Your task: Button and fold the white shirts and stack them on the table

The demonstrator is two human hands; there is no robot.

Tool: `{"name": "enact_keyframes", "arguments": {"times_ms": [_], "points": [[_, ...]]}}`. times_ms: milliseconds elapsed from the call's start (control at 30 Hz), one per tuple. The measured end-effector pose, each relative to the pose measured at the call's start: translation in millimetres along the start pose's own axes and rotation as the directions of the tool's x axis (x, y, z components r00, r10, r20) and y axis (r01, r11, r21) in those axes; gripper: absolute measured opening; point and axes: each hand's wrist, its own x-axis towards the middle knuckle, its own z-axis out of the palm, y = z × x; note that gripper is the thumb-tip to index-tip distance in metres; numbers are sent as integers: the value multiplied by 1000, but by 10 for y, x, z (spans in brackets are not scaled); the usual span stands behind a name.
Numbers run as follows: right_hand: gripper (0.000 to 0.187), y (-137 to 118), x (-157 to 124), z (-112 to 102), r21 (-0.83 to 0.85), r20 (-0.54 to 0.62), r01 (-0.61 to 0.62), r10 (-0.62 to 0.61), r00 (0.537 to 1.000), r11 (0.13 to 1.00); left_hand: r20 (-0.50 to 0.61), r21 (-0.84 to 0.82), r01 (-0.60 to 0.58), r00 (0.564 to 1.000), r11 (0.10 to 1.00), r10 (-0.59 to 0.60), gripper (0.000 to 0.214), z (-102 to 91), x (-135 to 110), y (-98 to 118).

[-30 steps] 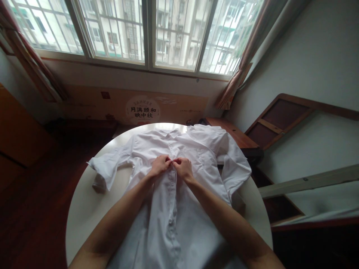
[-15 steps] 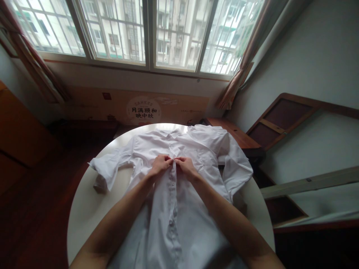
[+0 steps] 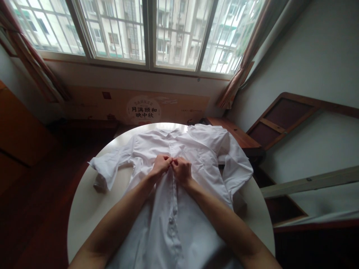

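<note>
A white button-up shirt (image 3: 179,216) lies front-up on a round white table (image 3: 84,209), collar toward the window, sleeves spread to each side. My left hand (image 3: 160,166) and my right hand (image 3: 182,170) meet at the chest, on the button placket. Both pinch the fabric edges there, fingertips touching each other. Several closed buttons run down the placket toward me. The button under my fingers is hidden.
A printed cardboard sheet (image 3: 140,108) leans on the wall below the barred window (image 3: 146,30). A wooden bench (image 3: 232,134) stands right of the table, and a framed wooden panel (image 3: 280,119) leans on the right wall. Dark wooden floor (image 3: 33,209) lies to the left.
My right hand has shifted slightly left and turned over the placket, closer to the left hand. The shirt and my left hand have stayed in place.
</note>
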Motion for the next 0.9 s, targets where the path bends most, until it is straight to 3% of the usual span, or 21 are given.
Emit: {"name": "enact_keyframes", "arguments": {"times_ms": [133, 267, 433, 567, 700, 800, 900], "points": [[21, 35, -39, 42, -14, 23, 99, -99, 995, 995, -59, 78, -83, 994, 993, 88, 22, 33, 15, -39], [19, -6, -23, 7, -17, 28, 33, -33, 999, 999, -167, 311, -184, 955, 933, 244, 21, 64, -31, 9], [23, -202, 109, -194, -224, 164, 72, -35, 986, 972, -177, 501, -188, 933, 845, 313, 19, 108, -108, 74], [23, -299, 198, -314, -287, 240, 141, -72, 968, 948, -163, 483, -234, 923, 844, 349, 19, 83, -103, 81], [26, -258, 165, -272, -286, 187, 178, -127, 974, 941, -111, 400, -296, 924, 867, 366, 20, 51, -67, 60], [26, -210, 124, -218, -269, 154, 148, -109, 982, 952, -61, 361, -289, 941, 886, 332, 23, 63, -48, 38], [22, -153, 139, -194, -145, 80, 58, -47, 996, 988, -95, 345, -288, 936, 893, 339, 23, 68, -37, 24]]}}
